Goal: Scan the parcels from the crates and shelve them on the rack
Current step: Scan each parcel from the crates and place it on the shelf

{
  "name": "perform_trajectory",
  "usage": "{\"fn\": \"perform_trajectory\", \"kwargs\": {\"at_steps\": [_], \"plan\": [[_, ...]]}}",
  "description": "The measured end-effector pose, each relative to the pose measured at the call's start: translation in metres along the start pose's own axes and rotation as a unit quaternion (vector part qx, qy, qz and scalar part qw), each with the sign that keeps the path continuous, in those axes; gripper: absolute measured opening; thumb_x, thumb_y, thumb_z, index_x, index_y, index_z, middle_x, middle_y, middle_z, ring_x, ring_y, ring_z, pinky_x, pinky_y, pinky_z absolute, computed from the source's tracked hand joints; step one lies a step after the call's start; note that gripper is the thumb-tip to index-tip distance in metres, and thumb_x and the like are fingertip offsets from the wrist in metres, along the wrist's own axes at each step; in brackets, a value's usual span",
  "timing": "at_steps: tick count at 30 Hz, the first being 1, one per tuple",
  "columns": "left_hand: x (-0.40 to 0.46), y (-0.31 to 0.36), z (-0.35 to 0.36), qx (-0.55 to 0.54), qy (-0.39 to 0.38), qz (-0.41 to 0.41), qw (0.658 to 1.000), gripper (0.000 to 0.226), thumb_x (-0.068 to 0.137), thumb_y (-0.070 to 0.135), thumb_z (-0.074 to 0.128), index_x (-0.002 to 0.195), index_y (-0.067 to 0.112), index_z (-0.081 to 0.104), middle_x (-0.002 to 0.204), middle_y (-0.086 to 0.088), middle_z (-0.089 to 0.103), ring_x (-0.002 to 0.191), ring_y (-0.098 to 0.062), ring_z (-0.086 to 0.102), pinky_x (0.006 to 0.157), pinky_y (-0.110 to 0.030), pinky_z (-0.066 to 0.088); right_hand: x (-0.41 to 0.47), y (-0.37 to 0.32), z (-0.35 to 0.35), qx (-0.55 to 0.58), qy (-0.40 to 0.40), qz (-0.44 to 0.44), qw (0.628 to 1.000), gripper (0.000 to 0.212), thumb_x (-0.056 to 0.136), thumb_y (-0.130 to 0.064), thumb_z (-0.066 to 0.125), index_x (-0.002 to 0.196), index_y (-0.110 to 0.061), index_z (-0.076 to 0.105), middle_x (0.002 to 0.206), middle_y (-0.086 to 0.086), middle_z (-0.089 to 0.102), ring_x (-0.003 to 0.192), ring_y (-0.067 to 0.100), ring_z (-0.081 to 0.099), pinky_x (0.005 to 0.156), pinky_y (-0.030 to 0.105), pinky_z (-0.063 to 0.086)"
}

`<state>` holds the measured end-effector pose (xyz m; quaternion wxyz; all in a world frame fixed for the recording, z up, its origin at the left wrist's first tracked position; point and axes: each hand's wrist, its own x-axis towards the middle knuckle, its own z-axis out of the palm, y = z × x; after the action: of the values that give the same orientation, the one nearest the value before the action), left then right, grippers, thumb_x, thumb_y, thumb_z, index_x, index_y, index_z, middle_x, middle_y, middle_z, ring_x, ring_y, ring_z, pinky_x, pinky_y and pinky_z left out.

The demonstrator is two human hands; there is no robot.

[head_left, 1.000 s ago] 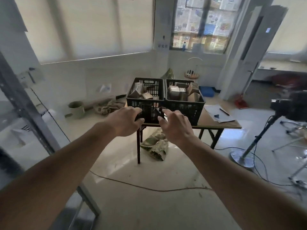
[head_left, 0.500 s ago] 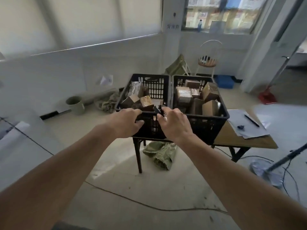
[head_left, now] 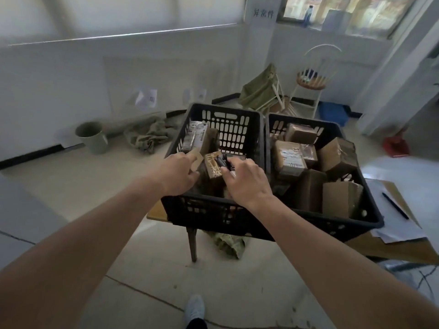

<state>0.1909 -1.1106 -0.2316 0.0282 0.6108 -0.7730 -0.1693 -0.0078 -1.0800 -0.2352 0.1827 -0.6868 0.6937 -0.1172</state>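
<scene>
Two black plastic crates stand side by side on a wooden table. The left crate holds a few brown parcels, among them a labelled parcel and a taped parcel. The right crate is packed with several cardboard parcels. Both my hands are over the left crate. My right hand grips a small black scanner close to the taped parcel. My left hand has bent fingers against a small brown parcel; its grip is hidden.
Papers with a pen lie on the table right of the crates. A green sack sits under the table. On the floor beyond are a bucket, a white chair, a blue bin and a red dustpan.
I have walked up to the table, so the crates are much nearer. Both hands have moved from in front of the crates to over the left crate's parcels.
</scene>
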Motion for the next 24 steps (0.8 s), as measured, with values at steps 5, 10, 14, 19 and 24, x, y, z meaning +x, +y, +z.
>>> {"fn": "perform_trajectory", "kwargs": {"at_steps": [5, 10, 14, 19, 24], "plan": [[0.059, -0.041, 0.004, 0.013, -0.034, -0.047, 0.998, 0.035, 0.103, 0.035, 0.06, 0.129, 0.012, 0.057, 0.108, -0.004, 0.054, 0.095, -0.02, 0.049, 0.079, -0.032, 0.04, 0.063, -0.011, 0.017, 0.002, -0.021, 0.013, 1.0, 0.053, 0.11, -0.05, 0.043, 0.157, -0.025, 0.049, 0.142, 0.017, 0.058, 0.13, 0.041, 0.056, 0.11, 0.054, 0.048], [0.094, -0.066, 0.017, 0.008, -0.074, -0.059, 0.995, 0.037, 0.108, 0.042, 0.046, 0.121, 0.016, 0.068, 0.097, 0.002, 0.057, 0.083, -0.013, 0.053, 0.074, -0.033, 0.042, 0.105, -0.018, 0.032, 0.005, -0.047, 0.005, 0.999, 0.053, 0.111, -0.05, 0.043, 0.157, -0.025, 0.048, 0.142, 0.014, 0.058, 0.131, 0.037, 0.056, 0.11, 0.053, 0.048], [0.106, -0.072, 0.028, -0.041, -0.099, -0.056, 0.993, 0.033, 0.108, 0.029, 0.047, 0.135, 0.034, 0.065, 0.131, -0.006, 0.059, 0.109, -0.025, 0.056, 0.088, -0.037, 0.046, 0.128, -0.012, 0.041, 0.004, -0.058, -0.004, 0.998, 0.053, 0.111, -0.05, 0.045, 0.156, -0.024, 0.049, 0.138, 0.014, 0.06, 0.128, 0.036, 0.057, 0.106, 0.052, 0.051], [0.116, -0.064, 0.035, -0.032, -0.123, -0.067, 0.99, 0.044, 0.104, 0.029, 0.06, 0.142, 0.05, 0.056, 0.152, -0.006, 0.05, 0.138, -0.031, 0.049, 0.11, -0.047, 0.046, 0.143, 0.001, 0.044, 0.008, -0.072, -0.006, 0.997, 0.053, 0.111, -0.05, 0.044, 0.157, -0.024, 0.048, 0.139, 0.012, 0.06, 0.13, 0.037, 0.056, 0.106, 0.051, 0.051], [0.124, -0.053, 0.04, -0.005, -0.087, -0.134, 0.987, 0.075, 0.093, 0.042, 0.076, 0.158, 0.039, 0.038, 0.147, -0.012, 0.051, 0.128, -0.035, 0.054, 0.106, -0.049, 0.049, 0.152, 0.015, 0.046, 0.01, -0.082, -0.017, 0.996, 0.054, 0.11, -0.052, 0.044, 0.157, -0.025, 0.048, 0.141, 0.012, 0.059, 0.131, 0.037, 0.056, 0.106, 0.051, 0.051]]}}
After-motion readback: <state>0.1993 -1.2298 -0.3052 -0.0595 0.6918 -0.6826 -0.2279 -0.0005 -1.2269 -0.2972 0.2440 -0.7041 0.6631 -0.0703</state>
